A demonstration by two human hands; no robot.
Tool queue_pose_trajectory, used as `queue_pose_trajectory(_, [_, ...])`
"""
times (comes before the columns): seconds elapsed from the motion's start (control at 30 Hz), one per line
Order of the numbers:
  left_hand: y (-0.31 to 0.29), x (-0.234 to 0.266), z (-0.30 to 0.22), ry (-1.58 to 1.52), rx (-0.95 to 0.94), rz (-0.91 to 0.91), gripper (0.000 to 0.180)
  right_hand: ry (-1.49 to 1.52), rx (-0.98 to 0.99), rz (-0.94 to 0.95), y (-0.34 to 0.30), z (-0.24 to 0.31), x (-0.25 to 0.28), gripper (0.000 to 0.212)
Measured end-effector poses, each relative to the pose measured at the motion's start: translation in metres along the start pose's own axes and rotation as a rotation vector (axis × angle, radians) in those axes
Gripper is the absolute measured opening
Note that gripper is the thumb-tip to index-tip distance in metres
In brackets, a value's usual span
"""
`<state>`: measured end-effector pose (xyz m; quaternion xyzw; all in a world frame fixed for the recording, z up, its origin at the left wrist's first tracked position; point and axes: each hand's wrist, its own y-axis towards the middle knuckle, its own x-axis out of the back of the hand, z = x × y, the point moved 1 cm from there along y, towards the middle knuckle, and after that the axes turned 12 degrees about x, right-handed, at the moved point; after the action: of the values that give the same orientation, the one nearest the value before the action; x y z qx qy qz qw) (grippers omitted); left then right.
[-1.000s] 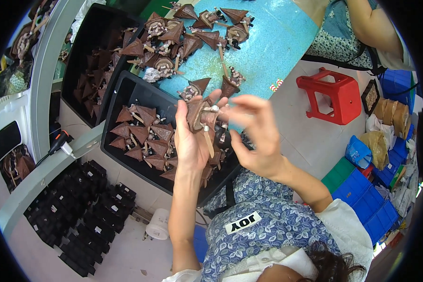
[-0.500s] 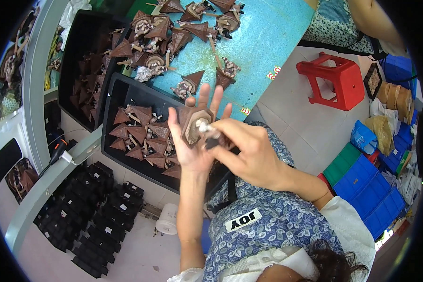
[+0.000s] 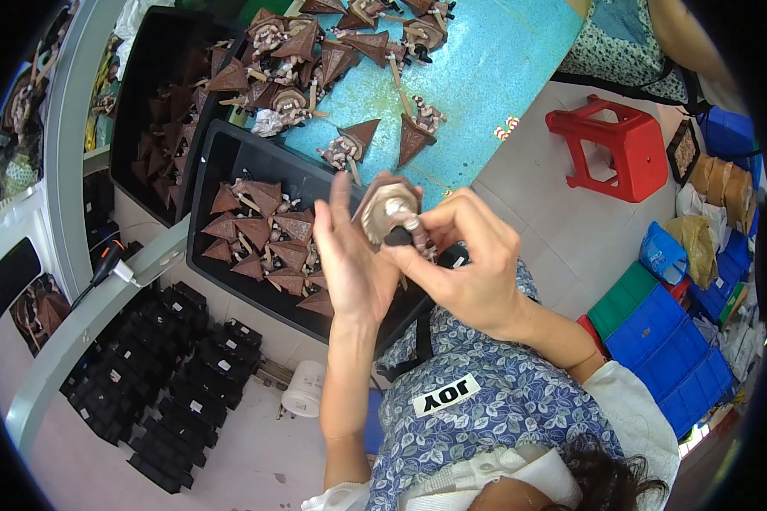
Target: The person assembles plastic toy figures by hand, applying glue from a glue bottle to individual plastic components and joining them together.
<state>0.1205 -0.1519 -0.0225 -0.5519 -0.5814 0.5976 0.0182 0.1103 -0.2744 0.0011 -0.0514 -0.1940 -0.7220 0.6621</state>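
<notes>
My right hand (image 3: 479, 268) pinches a small figurine (image 3: 389, 209) by its body, between thumb and fingers. The figurine has a brown pointed head, its paler hollow side showing, and a dark piece at its end. My left hand (image 3: 354, 271) is spread flat beside it, palm up, with the brown head over or against its fingers; whether they touch, I cannot tell. Below and left of my hands stands a black bin (image 3: 264, 146) with similar brown-headed figurines (image 3: 290, 255). More figurines (image 3: 416, 138) lie on the blue table (image 3: 473, 85) beyond my hands.
Another black bin (image 3: 136, 102) with brown parts stands at upper left, behind a grey metal frame (image 3: 68, 170). Stacked black trays (image 3: 145, 375) and a white bucket (image 3: 303, 390) sit lower left. A red stool (image 3: 609, 149) and blue crates (image 3: 665, 349) are at right. Another person sits at upper right.
The figurine has shifted right and a little up, off the middle of my left palm. My right hand has moved slightly right with it, and the view has shifted a little.
</notes>
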Motion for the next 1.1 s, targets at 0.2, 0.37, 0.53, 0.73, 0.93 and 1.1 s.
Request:
queue_pose_trajectory(0.2, [-0.011, -0.004, 0.0, 0.376, -0.237, 0.12, 0.056, 0.086, -0.01, -0.009, 0.004, 0.013, 0.0, 0.032])
queue_pose_trajectory(0.37, [-0.033, 0.005, -0.012, 0.459, -0.417, -0.031, 0.051, 0.159, 0.071, 0.157, 0.016, 0.035, 0.004, 0.033])
queue_pose_trajectory(0.53, [-0.061, 0.044, -0.022, 0.271, -0.505, -0.105, 0.043, 0.194, 0.441, 0.11, 0.109, 0.06, -0.024, 0.026])
queue_pose_trajectory(0.73, [-0.104, 0.068, -0.025, 0.181, -0.702, -0.133, 0.043, 0.375, 0.818, 0.377, 0.211, 0.14, -0.168, 0.038])
queue_pose_trajectory(0.93, [-0.127, 0.091, -0.022, 0.087, -0.765, -0.159, 0.044, 0.044, 0.987, 0.062, 0.216, 0.165, -0.302, 0.06])
queue_pose_trajectory(1.1, [-0.135, 0.101, -0.021, 0.046, -0.796, -0.199, 0.044, 0.096, 0.749, 0.125, 0.227, 0.145, -0.295, 0.034])
